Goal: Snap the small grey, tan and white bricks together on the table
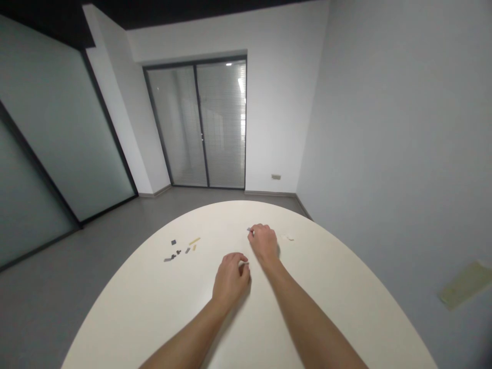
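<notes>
My right hand [263,243] is pinched on a small grey piece [249,229] that sticks out past the fingertips, just above the white table [172,312]. Nearer to me and to the left, my left hand [231,277] has thumb and fingers closed together. Something thin and pale seems to lie between them, too small to name. Left of both hands lie several small flat pieces: a dark square [173,242], a long tan strip [195,241], a short tan piece [194,247], grey pieces [187,250] and tiny dark ones [179,252].
Small whitish pieces [288,238] lie on the table to the right of my right hand. The table's rounded far edge runs in front of a glass door [221,128]. A grey wall [384,128] stands close on the right, frosted glass panels [57,118] on the left.
</notes>
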Demonstrator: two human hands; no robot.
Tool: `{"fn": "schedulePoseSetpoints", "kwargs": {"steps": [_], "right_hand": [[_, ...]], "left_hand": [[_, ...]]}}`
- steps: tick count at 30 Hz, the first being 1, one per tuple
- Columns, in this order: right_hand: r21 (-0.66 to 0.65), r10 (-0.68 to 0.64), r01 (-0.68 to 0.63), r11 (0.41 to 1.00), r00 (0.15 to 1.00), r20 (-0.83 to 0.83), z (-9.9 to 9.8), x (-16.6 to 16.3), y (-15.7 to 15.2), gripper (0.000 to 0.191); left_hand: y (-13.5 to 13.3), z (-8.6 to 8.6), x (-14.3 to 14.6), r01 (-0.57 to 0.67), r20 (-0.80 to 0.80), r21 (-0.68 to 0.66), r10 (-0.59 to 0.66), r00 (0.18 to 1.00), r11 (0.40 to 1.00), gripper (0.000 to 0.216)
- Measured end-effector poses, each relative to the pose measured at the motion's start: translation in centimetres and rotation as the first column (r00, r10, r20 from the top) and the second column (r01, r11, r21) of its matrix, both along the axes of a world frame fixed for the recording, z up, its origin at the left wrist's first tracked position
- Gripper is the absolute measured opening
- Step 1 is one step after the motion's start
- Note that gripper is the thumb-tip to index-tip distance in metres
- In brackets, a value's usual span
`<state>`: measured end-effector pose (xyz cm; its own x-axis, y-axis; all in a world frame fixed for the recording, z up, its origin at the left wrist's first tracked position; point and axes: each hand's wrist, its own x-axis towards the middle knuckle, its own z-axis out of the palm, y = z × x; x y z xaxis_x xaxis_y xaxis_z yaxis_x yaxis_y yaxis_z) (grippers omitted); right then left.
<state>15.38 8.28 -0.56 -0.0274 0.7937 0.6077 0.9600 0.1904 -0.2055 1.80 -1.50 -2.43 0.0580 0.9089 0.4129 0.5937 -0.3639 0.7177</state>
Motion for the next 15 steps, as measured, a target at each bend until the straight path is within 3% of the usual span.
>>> {"fn": "schedulePoseSetpoints", "kwargs": {"steps": [10,15], "right_hand": [[-0.024,-0.057,0.057,0.998,0.998,-0.021,-0.78,0.09,0.08,0.013],[-0.130,-0.094,0.090,0.987,0.995,-0.028,-0.85,0.06,0.41,0.015]], "left_hand": [[0.08,-0.08,-0.01,0.019,-0.014,0.003,-0.019,1.000,1.000,0.017],[-0.08,0.15,0.14,0.024,-0.054,0.004,-0.024,0.998,1.000,0.018]]}}
